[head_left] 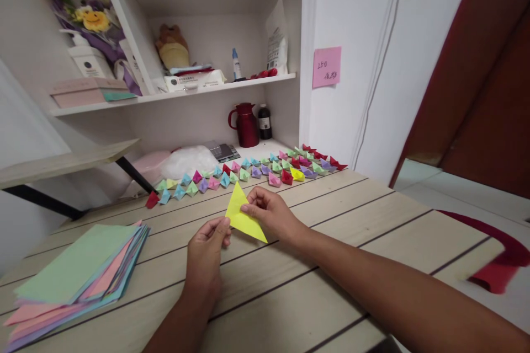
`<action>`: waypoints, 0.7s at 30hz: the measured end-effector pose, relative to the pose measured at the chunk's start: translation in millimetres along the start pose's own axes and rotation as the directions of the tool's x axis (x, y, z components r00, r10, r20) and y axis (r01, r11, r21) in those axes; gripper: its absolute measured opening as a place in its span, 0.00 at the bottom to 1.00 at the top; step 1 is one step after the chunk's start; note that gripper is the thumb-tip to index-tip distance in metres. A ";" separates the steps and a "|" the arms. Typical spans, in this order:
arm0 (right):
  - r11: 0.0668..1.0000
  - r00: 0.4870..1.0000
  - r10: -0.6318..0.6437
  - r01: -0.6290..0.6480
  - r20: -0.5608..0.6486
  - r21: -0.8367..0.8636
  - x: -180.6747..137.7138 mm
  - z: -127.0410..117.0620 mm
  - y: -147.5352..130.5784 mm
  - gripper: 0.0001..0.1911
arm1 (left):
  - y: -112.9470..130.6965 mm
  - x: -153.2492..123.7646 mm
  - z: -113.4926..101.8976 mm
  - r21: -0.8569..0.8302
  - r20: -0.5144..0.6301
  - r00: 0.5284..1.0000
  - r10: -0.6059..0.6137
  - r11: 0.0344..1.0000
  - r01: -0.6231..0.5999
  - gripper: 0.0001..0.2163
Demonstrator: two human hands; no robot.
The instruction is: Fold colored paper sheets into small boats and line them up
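A yellow sheet of paper, folded into a triangle, is held up between my two hands just above the table. My left hand pinches its left corner between thumb and fingers. On the other side, my right hand grips the right edge, with the thumb flat on the front face and the fingers behind, partly hidden. Beyond the hands, several small folded paper boats in many colours stand in rows along the back of the table.
A stack of coloured paper lies on the left of the slatted wooden table. A dark red jug and a dark bottle stand behind the boats, below a shelf. A red stool is at the right.
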State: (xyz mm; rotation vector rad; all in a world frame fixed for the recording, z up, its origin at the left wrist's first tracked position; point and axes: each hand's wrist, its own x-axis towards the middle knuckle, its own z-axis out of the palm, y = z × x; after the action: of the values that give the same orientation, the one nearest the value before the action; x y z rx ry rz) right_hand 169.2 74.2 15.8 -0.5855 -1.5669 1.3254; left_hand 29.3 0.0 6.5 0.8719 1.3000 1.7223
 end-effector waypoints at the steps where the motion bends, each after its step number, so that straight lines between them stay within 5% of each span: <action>1: 1.000 1.000 -0.016 0.016 0.014 0.010 -0.5 -0.6 -2.0 0.17 | 0.4 0.8 -0.6 -0.015 0.004 1.000 -0.019 1.000 0.019 0.14; 6: 0.995 0.997 -0.073 0.072 0.016 0.068 -1.3 -9.1 -15.9 0.23 | 4.7 6.0 -4.5 -0.172 0.101 0.987 -0.127 0.975 0.143 0.13; 10: 0.985 0.994 -0.094 0.101 -0.059 0.142 -2.6 -16.4 -25.6 0.17 | 6.9 10.3 -8.4 -0.233 0.214 0.963 -0.164 0.949 0.214 0.12; 21: 0.986 0.980 -0.042 0.009 0.193 0.165 -12.3 -11.6 -36.3 0.22 | 9.0 11.7 -9.0 -0.142 0.323 0.932 -0.164 0.965 0.219 0.14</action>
State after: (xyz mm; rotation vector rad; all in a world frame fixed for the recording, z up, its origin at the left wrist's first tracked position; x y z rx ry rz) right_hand 192.5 58.7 44.6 -0.3396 -1.5971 1.5125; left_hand 14.5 5.2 13.8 0.8420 0.9736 1.4542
